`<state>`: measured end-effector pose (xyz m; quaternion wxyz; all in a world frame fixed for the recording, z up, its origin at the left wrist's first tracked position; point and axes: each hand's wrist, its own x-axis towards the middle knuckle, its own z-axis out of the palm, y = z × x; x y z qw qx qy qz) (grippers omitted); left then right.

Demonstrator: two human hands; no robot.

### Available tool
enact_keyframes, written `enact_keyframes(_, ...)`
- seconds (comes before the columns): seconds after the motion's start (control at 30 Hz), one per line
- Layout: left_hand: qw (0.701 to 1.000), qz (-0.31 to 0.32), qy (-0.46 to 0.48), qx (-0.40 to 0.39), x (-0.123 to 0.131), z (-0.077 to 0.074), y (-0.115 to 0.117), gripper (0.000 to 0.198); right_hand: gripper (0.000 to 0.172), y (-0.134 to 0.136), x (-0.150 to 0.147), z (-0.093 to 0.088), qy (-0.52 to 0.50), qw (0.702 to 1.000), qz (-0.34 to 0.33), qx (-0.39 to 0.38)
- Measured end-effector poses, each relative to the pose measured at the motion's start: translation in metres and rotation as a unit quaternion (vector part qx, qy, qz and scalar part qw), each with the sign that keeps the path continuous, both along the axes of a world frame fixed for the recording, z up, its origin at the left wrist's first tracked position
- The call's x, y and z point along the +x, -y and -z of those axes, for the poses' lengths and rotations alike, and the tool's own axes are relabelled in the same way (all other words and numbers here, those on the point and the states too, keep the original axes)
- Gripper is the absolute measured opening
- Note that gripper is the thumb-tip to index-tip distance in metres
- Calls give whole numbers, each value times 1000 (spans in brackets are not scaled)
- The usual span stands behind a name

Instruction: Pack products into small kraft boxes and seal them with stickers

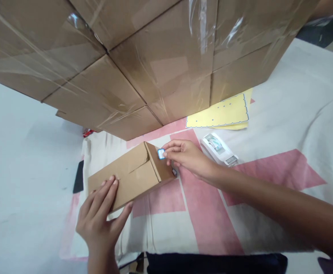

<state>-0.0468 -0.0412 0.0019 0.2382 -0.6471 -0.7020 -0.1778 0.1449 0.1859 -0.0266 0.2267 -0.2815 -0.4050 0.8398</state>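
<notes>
A small closed cardboard box (134, 175) lies on the cloth in front of me. My left hand (100, 209) holds it at its near left part, fingers over the top and thumb along the near side. My right hand (180, 154) pinches a small white sticker with a blue border (161, 153) between thumb and fingertips. The sticker is at the box's right end face; whether it is fully pressed against the cardboard I cannot tell. Just right of that hand lies a white plastic device with a clear window (216, 148).
Behind the box stands a stack of larger cardboard boxes wrapped in clear film (166, 64). Yellow sheets with a blue edge pattern (220, 114) lie at its foot. A dark flat object (78, 177) is at the left edge of the pink and white cloth (269, 171).
</notes>
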Motion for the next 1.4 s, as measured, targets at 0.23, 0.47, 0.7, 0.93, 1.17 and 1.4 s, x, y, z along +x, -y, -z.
enact_keyframes(0.23, 1000, -4, -4, 1, 0, 2, 4, 74, 23, -2, -1, 7, 24, 999, -22, 12)
enact_keyframes(0.47, 1000, -5, 2, 1, 1, 3, 4, 73, 30, 2, -4, 16, 12, 999, -52, 6)
enact_keyframes(0.7, 1000, -2, 16, -9, 2, 0, 3, 74, 33, 3, -7, 12, 18, 998, -60, 14)
enact_keyframes(0.93, 999, 11, 31, -10, 0, -1, 1, 75, 36, -2, -7, 15, 32, 996, -78, 19)
enact_keyframes(1.17, 999, 12, 38, -12, 0, -1, 0, 74, 24, 1, -4, 20, -10, 990, -20, 139)
enact_keyframes(1.4, 999, 0, 29, -20, -3, -2, -5, 70, 18, 14, 2, 17, 16, 985, -34, 170)
